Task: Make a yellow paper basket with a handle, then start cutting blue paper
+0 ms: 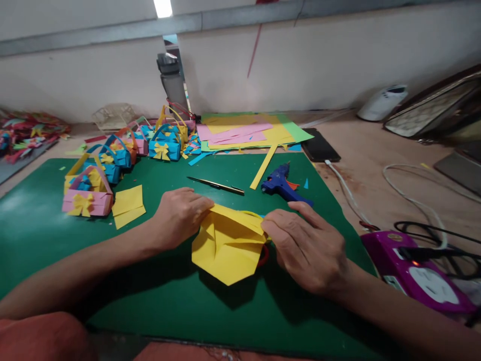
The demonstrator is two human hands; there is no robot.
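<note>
A folded yellow paper (229, 250) with creases and a pointed lower edge is held above the green mat between both hands. My left hand (180, 215) pinches its upper left corner. On the other side my right hand (308, 245) grips the upper right corner, fingers closed. Partly hidden behind the paper and my right hand is a red loop (264, 255), perhaps a scissors handle. Just beyond lie a pen (216, 185), a blue glue gun (281, 183) and a yellow paper strip (263, 166). Yellow paper squares (128, 206) rest left of my left hand.
Several small paper baskets (88, 200) with bows stand at the left of the green mat (158, 296). Coloured sheets (248, 131), a bottle (173, 80) and a phone (320, 145) are at the back. A purple power strip (417, 273) with cables sits right.
</note>
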